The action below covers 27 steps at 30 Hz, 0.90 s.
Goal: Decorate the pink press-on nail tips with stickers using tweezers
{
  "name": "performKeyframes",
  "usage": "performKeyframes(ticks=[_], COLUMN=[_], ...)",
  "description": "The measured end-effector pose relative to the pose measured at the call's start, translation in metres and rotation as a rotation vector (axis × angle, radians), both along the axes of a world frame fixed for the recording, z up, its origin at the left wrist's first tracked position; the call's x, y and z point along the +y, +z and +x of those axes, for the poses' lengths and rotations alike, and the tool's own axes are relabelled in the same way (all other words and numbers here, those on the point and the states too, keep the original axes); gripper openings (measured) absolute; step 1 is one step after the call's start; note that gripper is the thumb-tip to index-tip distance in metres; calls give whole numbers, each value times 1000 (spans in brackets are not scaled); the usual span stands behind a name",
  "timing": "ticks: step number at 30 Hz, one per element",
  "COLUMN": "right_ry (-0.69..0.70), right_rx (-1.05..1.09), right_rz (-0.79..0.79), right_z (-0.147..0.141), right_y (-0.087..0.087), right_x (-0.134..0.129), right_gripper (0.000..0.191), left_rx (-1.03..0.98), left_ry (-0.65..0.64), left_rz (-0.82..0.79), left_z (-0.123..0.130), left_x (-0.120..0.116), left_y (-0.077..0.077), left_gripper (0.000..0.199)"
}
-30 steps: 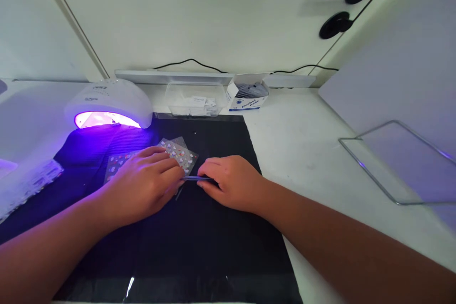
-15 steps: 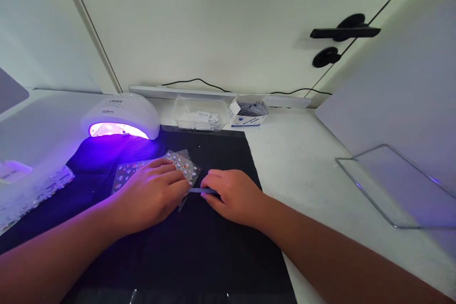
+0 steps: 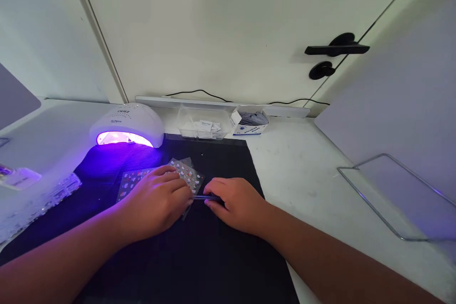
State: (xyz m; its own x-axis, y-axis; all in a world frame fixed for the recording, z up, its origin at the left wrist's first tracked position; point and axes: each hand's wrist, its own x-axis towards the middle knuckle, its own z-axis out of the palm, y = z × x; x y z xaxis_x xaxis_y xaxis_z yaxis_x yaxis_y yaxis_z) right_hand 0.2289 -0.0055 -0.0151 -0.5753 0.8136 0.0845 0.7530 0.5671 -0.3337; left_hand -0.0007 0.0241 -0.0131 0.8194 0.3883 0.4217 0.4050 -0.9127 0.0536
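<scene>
Head camera, one: worn above the near side of the worktop point(image 3: 299, 166), facing forward and down, close over the hands point(image 3: 158, 204).

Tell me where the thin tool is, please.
In the head view, the tool is left of centre, between left hand and right hand, beside sticker sheets.

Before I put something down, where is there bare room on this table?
Widest: the white table beyond the right forearm, between black mat and wire frame. Also the mat's near part, between both forearms. Crowded: around the thin tool and sticker sheets, and along the back, with lamp, clear tray and alcohol-pads box.
</scene>
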Motion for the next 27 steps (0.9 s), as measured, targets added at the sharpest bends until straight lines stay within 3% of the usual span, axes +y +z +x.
performKeyframes(ticks=[10,19,27], right_ry=[15,-21,-12], right_rx=[-10,-19,38], right_rz=[25,25,7], right_z=[2,3,4], right_y=[-1,0,-1], right_x=[-1,1,2], right_gripper=[13,9,10], left_rx=[1,60,40], left_ry=[18,39,30], left_rz=[-14,-78,-6], left_z=[2,4,2], left_x=[1,2,3], left_y=[-3,4,-2], left_gripper=[28,19,22])
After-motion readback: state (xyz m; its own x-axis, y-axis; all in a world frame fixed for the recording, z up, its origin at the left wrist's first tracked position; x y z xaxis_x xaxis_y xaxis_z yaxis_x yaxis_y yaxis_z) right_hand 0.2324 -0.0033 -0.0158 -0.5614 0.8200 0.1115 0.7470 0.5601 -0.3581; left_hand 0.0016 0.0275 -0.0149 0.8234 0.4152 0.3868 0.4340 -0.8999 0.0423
